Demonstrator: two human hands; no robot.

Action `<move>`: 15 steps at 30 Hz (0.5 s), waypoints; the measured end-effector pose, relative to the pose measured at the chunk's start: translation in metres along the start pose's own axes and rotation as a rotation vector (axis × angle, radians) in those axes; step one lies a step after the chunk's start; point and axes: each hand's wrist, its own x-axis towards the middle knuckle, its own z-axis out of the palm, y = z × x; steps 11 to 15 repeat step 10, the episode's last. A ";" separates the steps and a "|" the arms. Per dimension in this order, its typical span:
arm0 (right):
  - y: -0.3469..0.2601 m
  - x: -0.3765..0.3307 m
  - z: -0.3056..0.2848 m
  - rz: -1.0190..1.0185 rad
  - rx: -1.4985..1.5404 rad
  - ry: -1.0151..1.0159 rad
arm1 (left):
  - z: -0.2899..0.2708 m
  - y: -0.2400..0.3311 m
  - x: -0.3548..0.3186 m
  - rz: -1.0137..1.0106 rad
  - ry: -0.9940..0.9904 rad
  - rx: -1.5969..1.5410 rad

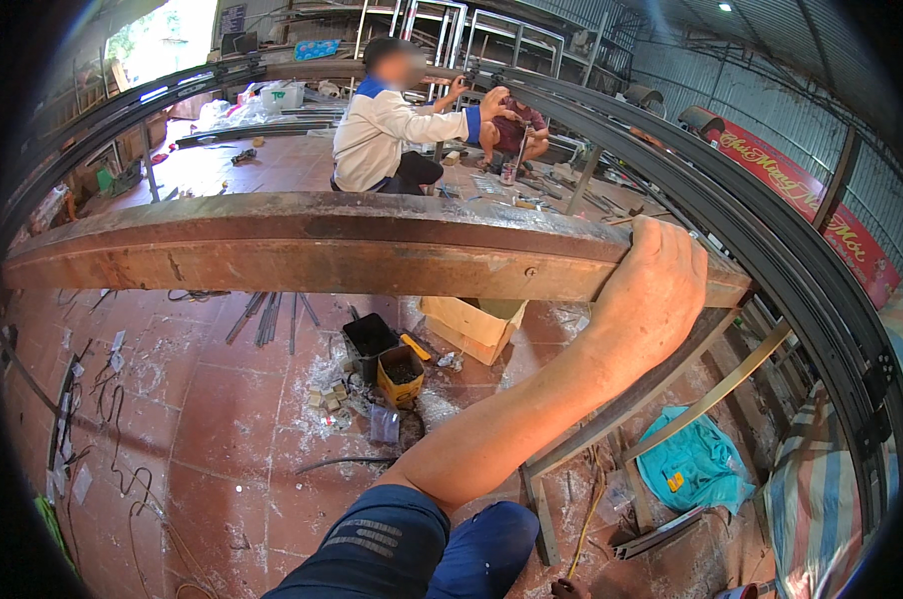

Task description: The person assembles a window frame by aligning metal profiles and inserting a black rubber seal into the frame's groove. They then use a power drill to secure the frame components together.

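Note:
My left hand (659, 285) reaches up and to the right, its fingers curled over the top edge of a long, rusty brown metal beam (322, 265). It grips the beam near the right end. The beam runs across the whole middle of the view and has a small round screw head on its near face. My right hand does not show. Below the beam, on the floor, stand an open cardboard box (474, 332), a black bin (369, 335) and a yellow container (400, 371) with dark bits inside.
Long black metal profiles (771, 220) curve along the right side. A teal cloth (696, 459) lies below them, beside a striped sheet (821, 479). Beyond the beam, a person in a white jacket (392, 135) and another person crouch. Cables and thin rods litter the tiled floor (222, 429).

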 end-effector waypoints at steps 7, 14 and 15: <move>-0.022 -0.011 0.008 -0.027 -0.220 0.015 | 0.003 0.004 -0.003 0.007 -0.010 0.009; 0.017 0.010 -0.006 0.053 0.118 -0.048 | 0.002 0.002 -0.001 -0.001 -0.008 -0.005; 0.017 0.010 -0.006 0.053 0.118 -0.048 | 0.002 0.002 -0.001 -0.001 -0.008 -0.005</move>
